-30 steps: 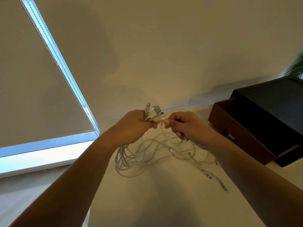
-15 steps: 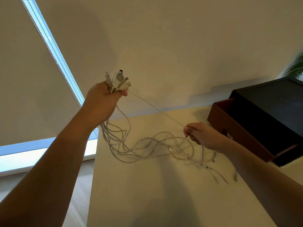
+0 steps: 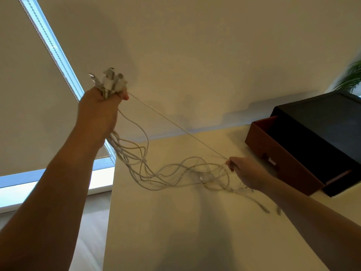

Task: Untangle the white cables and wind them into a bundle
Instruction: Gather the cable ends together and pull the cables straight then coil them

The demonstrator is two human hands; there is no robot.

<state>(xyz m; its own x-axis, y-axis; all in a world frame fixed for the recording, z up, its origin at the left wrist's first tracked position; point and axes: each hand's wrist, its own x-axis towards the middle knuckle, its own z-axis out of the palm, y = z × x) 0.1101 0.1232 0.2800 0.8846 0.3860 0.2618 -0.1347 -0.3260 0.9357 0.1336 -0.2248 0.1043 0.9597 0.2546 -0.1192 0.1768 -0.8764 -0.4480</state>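
The left hand (image 3: 99,112), held high at the left, grips the white cables (image 3: 120,151) in a closed fist; the connector plugs (image 3: 112,81) protrude above the curled fingers, and the loose loops hang below the fist onto the white table (image 3: 175,231). The right hand (image 3: 247,172), low beside the open brown box (image 3: 283,159), pinches one taut strand (image 3: 177,126) that runs straight up to the left fist. The loops near the right hand are tangled and blurred, so single cables cannot be told apart.

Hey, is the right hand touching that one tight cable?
Touching. The head view shows the right hand pinching the tight cable, which runs straight to the plugs bunched in the left hand.
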